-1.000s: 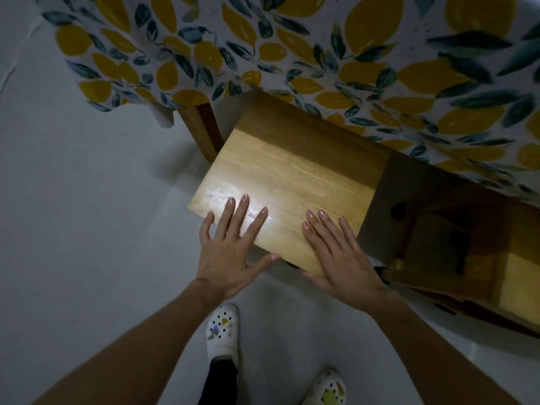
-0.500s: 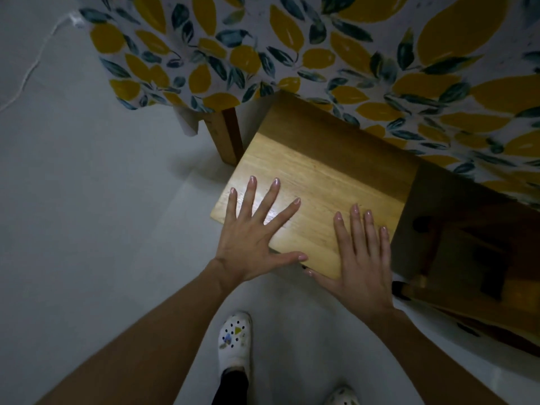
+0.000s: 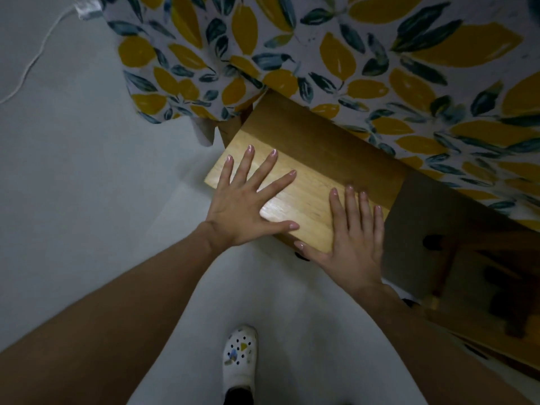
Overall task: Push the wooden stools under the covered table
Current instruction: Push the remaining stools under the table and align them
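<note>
A wooden stool [image 3: 312, 168] with a flat rectangular seat stands at the table's edge, its far part under the hanging cloth. The table carries a white cloth printed with yellow lemons and dark leaves [image 3: 336, 54]. My left hand [image 3: 248, 200] lies flat on the seat's near left part, fingers spread. My right hand [image 3: 353, 241] lies flat on the seat's near right corner, its palm over the edge. A second wooden stool [image 3: 479, 287] stands to the right in shadow, partly under the cloth.
A wooden table leg [image 3: 230, 130] shows just left of the stool under the cloth's corner. A white cable [image 3: 32, 62] runs over the pale floor at the upper left. My white patterned shoe [image 3: 239, 358] stands on the floor below my hands.
The stool has slid further under the cloth, so less of its seat shows. Both hands stayed flat on the seat and moved forward with it.
</note>
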### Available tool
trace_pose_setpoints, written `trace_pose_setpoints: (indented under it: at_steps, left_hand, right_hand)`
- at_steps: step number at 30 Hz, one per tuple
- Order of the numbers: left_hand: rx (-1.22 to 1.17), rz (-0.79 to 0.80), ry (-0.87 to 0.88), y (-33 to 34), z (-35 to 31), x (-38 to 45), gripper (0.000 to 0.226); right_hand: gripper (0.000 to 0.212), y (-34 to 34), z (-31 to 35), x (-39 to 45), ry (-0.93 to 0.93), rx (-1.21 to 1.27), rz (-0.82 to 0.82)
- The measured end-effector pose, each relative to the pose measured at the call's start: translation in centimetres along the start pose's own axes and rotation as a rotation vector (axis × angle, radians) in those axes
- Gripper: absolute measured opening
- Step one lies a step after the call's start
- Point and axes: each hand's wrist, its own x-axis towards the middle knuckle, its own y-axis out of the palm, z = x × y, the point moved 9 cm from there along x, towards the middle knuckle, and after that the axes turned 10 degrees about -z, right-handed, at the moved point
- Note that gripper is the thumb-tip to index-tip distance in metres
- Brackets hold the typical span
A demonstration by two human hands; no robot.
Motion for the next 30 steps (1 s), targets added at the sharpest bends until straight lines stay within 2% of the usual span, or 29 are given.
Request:
trace_pose_setpoints:
  at_steps: [15,23,27,30]
  left_hand:
    - [0.023,0.039,-0.001,0.3,2.5,2.8,0.089]
    - [0.109,0.229,0.000,1.3,2.2,2.6,0.088]
    - [0.072,0.345,-0.112,1.1,1.3,1.5,0.084]
    - [-0.064,0.329,-0.226,-0.3,-0.1,-0.6,0.072]
  right_hand:
    - [0.108,0.8,0.9,3.7,-0.023,-0.029,-0.028]
    - [0.108,0.4,1.4,3.9,-0.040,-0.035,0.075]
    - [0.105,-0.1,1.6,4.0,-0.050,-0.037,0.215]
    - [0.093,-1.9,0.9,3.1,-0.002,0.024,0.245]
